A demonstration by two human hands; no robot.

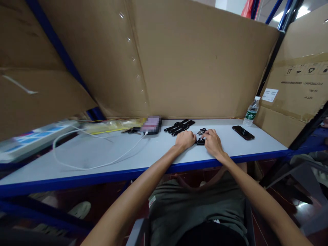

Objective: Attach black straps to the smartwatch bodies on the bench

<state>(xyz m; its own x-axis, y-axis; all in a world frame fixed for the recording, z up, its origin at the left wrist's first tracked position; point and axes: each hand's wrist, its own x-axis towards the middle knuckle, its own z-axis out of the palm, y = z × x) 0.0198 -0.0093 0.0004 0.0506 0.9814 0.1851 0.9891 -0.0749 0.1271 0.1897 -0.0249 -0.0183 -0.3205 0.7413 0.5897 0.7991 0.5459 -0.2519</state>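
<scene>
My left hand [186, 139] rests on the table with its fingers curled closed. Its fingertips meet the left side of a small black piece [200, 141] that lies flat. My right hand [213, 140] is bent over the same piece from the right, its fingers drawn together near the piece's top. Whatever is between those fingertips is too small to make out. Just behind, a small dark part with a grey square face [201, 133] lies by the right fingers. Several black watches with straps [179, 127] are heaped beyond my left hand.
A phone [243, 132] and a water bottle [251, 112] are at the right. Farther left lie a blurred-screen device [153, 125] with a white cable [102, 166], yellow-edged plastic bags [112, 126] and a white power strip [38, 138]. Cardboard [194, 65] walls the back.
</scene>
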